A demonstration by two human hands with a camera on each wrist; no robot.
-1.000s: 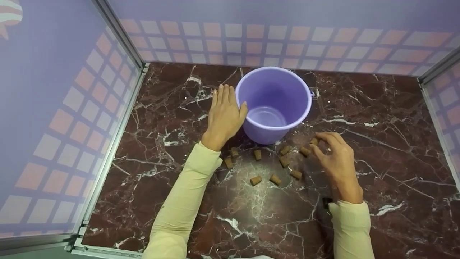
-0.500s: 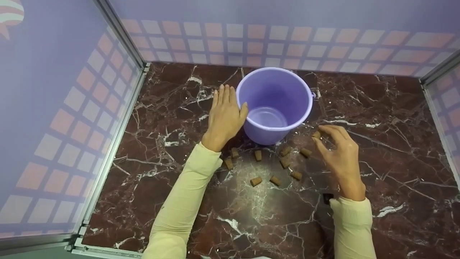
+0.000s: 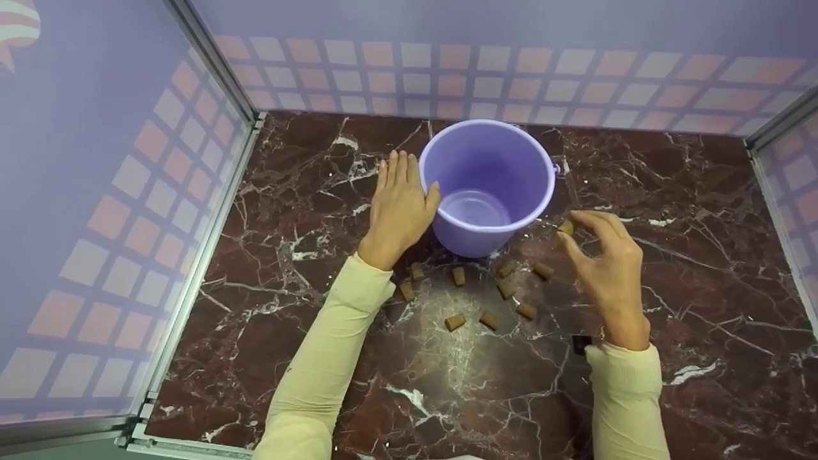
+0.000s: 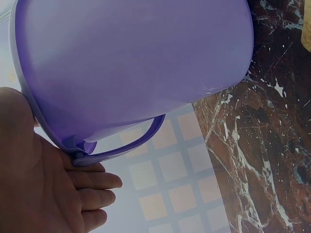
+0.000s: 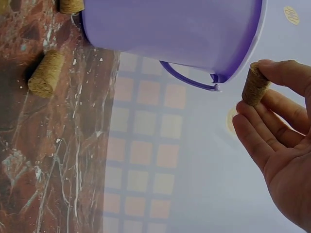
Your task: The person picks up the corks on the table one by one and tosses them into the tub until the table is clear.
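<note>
A purple bucket (image 3: 476, 236) stands upright on the marble-patterned tabletop, with nothing visible inside it. Against its left rim rests my left hand (image 3: 399, 211), fingers straight and thumb at the edge; the left wrist view shows the palm (image 4: 43, 194) beside the handle joint. To the bucket's right, my right hand (image 3: 604, 275) pinches a cork (image 3: 566, 227) between thumb and fingers. In the right wrist view that cork (image 5: 255, 85) is a tapered brown stopper, held above the table. Several more corks, one of them a cork (image 3: 455, 321) at the front, lie scattered before the bucket.
Patterned panels with pink and white squares (image 3: 454, 83) enclose the table at the back and sides. A metal frame edge (image 3: 192, 281) runs along the left. A small dark object (image 3: 581, 344) is at my right wrist. The bucket's handle (image 4: 131, 145) hangs on its far side.
My right hand has lifted the pinched cork off the table and carried it away from me, beside the bucket's right side. The left hand and the bucket have not moved.
</note>
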